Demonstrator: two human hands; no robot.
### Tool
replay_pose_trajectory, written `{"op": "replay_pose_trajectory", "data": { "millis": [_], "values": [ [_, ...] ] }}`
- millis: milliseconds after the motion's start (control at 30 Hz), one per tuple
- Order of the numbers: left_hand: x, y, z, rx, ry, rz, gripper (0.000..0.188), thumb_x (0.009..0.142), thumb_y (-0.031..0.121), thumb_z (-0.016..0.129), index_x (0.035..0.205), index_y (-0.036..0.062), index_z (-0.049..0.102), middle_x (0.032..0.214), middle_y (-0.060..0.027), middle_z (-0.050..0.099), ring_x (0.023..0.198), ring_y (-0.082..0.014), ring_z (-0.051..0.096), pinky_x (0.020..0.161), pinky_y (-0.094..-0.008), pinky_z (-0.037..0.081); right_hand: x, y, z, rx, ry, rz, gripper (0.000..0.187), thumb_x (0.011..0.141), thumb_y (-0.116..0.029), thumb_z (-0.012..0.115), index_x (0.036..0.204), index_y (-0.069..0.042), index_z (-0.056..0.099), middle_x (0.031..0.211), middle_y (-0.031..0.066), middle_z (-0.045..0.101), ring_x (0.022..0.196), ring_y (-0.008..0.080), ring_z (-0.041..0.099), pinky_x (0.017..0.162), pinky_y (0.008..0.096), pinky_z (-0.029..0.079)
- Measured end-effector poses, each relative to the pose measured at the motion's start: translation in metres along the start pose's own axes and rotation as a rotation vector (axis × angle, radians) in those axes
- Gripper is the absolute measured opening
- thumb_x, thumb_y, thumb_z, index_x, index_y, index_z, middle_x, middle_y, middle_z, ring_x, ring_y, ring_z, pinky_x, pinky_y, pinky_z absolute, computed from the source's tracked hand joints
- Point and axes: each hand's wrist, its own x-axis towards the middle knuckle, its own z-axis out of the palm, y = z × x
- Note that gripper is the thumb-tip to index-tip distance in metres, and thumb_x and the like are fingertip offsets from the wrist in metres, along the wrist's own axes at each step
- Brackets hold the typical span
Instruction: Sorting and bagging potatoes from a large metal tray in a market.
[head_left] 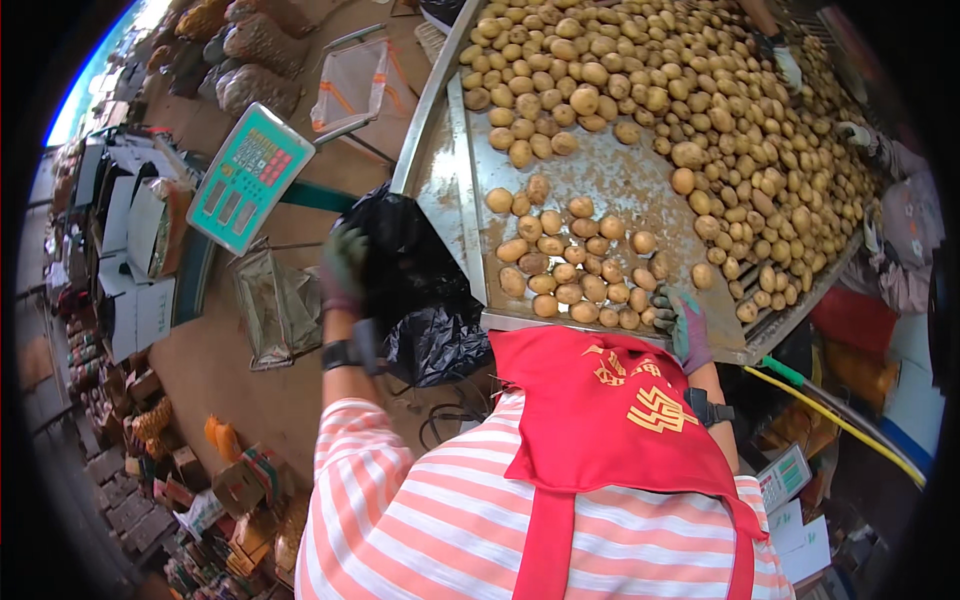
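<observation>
Gold characters [608, 372] and zigzag emblem [662, 411] on your red apron [590, 440], tiny illegible print on the teal scale panel [248, 180]

Left hand [345, 262] blurred; inside of black bag [425, 285] hidden; potato heap [740, 150], co-worker's forearm [761, 16] cut off by top edge.

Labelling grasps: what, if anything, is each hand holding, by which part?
Cannot tell: left hand is blurred at the black bag; right hand is at potatoes on the metal tray, no grip clear.
</observation>
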Motion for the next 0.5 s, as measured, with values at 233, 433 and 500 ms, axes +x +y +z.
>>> {"op": "replay_pose_trajectory", "data": {
  "millis": [233,433,500],
  "values": [
    [-0.025,0.019,0.239,0.742,-0.519,0.538,0.042,0.082,0.025,0.063,0.123,0.0155,0.057,0.124,-0.0134,0.055,0.111,-0.031,0.054,0.099,-0.0397,0.041,-0.012,-0.002,0.001,-0.01,0.036,-0.086,0.034,0.093,-0.025,0.055,0.116,-0.001,0.058,0.093,0.0091,0.066,0.069,0.0134,0.061,0.064,0.0252,0.052],
    [-0.049,-0.013,0.306,1.195,-0.627,0.844,0.05,0.085,0.034,0.061,0.131,0.0181,0.05,0.134,-0.0116,0.048,0.124,-0.0317,0.045,0.108,-0.0415,0.031,-0.016,-0.001,0.006,-0.029,0.034,-0.148,0.031,0.094,-0.022,0.053,0.117,0.0,0.057,0.095,0.0088,0.067,0.072,0.0127,0.062,0.066,0.0252,0.052],
    [-0.07,-0.009,0.307,1.18,-0.798,0.763,0.049,0.085,0.035,0.061,0.129,0.0169,0.051,0.13,-0.013,0.052,0.121,-0.0322,0.048,0.106,-0.0405,0.034,-0.01,0.008,-0.003,-0.003,0.058,-0.145,0.029,0.094,-0.02,0.053,0.115,-0.002,0.058,0.092,0.0075,0.066,0.07,0.0112,0.061,0.063,0.0243,0.052]
  ]
}}
